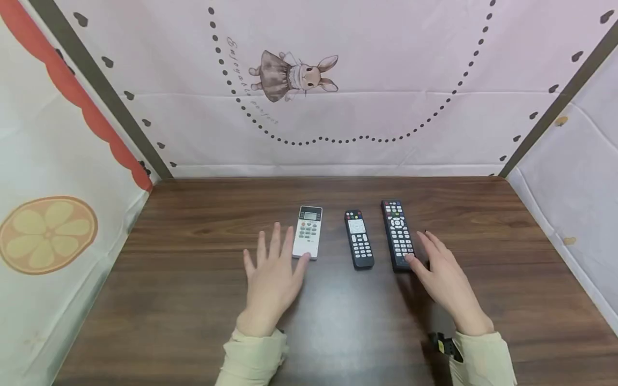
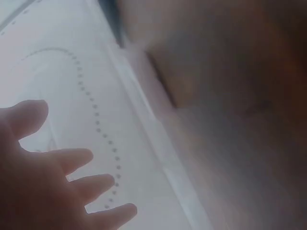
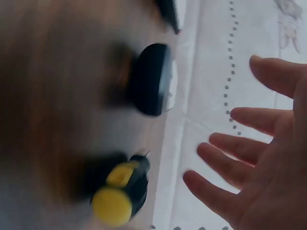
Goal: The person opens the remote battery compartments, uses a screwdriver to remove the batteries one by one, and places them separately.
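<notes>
My left hand (image 1: 272,287) is spread out, palm down, beside a white air-conditioner remote (image 1: 307,232); its thumb overlaps the remote's lower edge in the head view. In the middle lies a small black remote (image 1: 359,239) with a white pad. Further right is a longer black remote (image 1: 398,235), and the thumb of my right hand (image 1: 446,281) overlaps its lower corner. Fingers apart and holding nothing, the right hand (image 3: 268,153) hovers over the area beside that remote. The right wrist view shows a yellow-and-black, screwdriver-like tool (image 3: 120,191), mostly hidden under this hand in the head view.
A dark wood-grain table (image 1: 193,300) carries everything. White printed cloth walls stand at the back (image 1: 386,118), left (image 1: 43,161) and right (image 1: 579,177). A black-and-yellow item (image 1: 445,346) shows at the right cuff.
</notes>
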`<state>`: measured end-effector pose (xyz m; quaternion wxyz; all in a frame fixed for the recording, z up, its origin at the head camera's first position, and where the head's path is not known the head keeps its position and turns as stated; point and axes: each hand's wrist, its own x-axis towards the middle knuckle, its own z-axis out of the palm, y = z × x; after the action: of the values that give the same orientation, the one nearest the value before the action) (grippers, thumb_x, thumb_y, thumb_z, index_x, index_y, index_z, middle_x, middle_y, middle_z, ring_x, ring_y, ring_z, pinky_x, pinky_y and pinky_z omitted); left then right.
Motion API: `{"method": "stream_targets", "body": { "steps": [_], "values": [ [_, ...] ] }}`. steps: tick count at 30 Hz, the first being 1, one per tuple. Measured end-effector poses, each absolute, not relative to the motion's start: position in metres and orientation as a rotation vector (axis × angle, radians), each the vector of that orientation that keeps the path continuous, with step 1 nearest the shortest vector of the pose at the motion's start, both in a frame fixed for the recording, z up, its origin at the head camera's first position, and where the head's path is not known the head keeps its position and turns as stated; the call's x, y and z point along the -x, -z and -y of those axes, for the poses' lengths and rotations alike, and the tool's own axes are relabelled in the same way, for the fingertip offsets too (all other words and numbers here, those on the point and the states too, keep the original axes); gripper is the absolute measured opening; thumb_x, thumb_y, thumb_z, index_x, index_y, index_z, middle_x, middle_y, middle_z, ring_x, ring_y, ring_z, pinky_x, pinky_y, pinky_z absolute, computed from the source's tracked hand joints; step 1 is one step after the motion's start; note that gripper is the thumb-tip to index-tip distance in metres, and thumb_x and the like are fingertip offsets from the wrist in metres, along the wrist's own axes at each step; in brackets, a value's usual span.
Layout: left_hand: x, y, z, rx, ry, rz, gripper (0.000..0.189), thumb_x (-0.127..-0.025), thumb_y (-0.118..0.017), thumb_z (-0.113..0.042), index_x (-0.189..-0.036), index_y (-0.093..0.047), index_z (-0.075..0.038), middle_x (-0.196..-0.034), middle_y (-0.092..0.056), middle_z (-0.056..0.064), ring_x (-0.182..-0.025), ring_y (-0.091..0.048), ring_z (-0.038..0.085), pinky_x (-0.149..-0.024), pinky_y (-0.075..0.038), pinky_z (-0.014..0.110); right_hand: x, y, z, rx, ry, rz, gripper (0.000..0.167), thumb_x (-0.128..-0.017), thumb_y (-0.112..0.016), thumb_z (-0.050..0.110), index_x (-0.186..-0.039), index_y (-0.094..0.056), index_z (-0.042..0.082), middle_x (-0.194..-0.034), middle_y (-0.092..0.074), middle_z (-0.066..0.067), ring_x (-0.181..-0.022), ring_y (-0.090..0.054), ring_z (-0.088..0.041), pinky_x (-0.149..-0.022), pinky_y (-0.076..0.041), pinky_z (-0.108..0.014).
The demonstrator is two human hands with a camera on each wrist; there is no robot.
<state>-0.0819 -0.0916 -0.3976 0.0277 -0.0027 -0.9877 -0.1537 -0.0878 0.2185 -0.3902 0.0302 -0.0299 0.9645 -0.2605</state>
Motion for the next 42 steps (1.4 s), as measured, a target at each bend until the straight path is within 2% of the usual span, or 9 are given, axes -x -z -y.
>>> {"method": "stream_targets", "body": {
  "steps": [6, 14, 25, 34, 37, 42],
  "values": [
    [0.087, 0.395, 0.068, 0.019, 0.631, 3.042, 0.065, -0.088, -0.032, -0.059, -0.143, -0.020, -0.026, -0.149, -0.008, 0.003, -0.134, -0.002, 0.030, -0.098, -0.004, 0.062, 0.101, 0.388, -0.216, 0.035, 0.850, -2.967, 0.068, -0.089, -0.042, 0.050, -0.139, -0.027, 0.005, -0.136, -0.030, -0.023, -0.123, -0.028, -0.039, -0.094, -0.026, -0.056],
    [0.089, 0.394, 0.063, 0.094, 0.594, 3.059, 0.064, -0.086, -0.043, -0.054, -0.140, -0.029, -0.023, -0.147, -0.017, 0.005, -0.133, -0.009, 0.032, -0.098, -0.006, 0.062, 0.108, 0.393, -0.209, -0.024, 0.914, -2.818, 0.073, -0.088, -0.043, 0.052, -0.141, -0.020, 0.006, -0.140, -0.023, -0.024, -0.125, -0.026, -0.040, -0.094, -0.025, -0.058],
    [0.091, 0.400, 0.058, 0.144, 0.586, 3.079, 0.066, -0.084, -0.049, -0.052, -0.140, -0.031, -0.021, -0.148, -0.016, 0.004, -0.133, -0.010, 0.032, -0.098, -0.008, 0.061, 0.124, 0.402, -0.207, -0.032, 0.874, -2.850, 0.066, -0.089, -0.050, 0.036, -0.139, -0.025, 0.001, -0.133, -0.032, -0.025, -0.121, -0.032, -0.037, -0.094, -0.029, -0.054],
    [0.096, 0.396, 0.051, 0.187, 0.592, 3.081, 0.067, -0.083, -0.049, -0.053, -0.139, -0.031, -0.020, -0.147, -0.017, 0.007, -0.133, -0.009, 0.031, -0.098, -0.010, 0.060, 0.132, 0.417, -0.209, -0.122, 0.853, -2.927, 0.065, -0.083, -0.063, 0.024, -0.135, -0.032, -0.001, -0.118, -0.041, -0.025, -0.099, -0.046, -0.032, -0.082, -0.038, -0.049],
    [0.095, 0.399, 0.050, 0.184, 0.613, 3.090, 0.067, -0.083, -0.049, -0.052, -0.139, -0.032, -0.019, -0.146, -0.019, 0.008, -0.133, -0.011, 0.032, -0.098, -0.012, 0.060, 0.133, 0.420, -0.209, -0.134, 0.860, -2.926, 0.068, -0.081, -0.065, 0.024, -0.135, -0.032, -0.001, -0.118, -0.042, -0.026, -0.101, -0.046, -0.034, -0.083, -0.038, -0.050],
    [0.092, 0.404, 0.047, 0.216, 0.639, 3.052, 0.065, -0.083, -0.051, -0.050, -0.137, -0.036, -0.018, -0.144, -0.024, 0.009, -0.130, -0.020, 0.032, -0.097, -0.022, 0.057, 0.133, 0.426, -0.209, -0.101, 0.874, -2.886, 0.069, -0.080, -0.065, 0.025, -0.134, -0.031, 0.000, -0.118, -0.049, -0.023, -0.104, -0.049, -0.035, -0.084, -0.038, -0.051]
  ]
}}
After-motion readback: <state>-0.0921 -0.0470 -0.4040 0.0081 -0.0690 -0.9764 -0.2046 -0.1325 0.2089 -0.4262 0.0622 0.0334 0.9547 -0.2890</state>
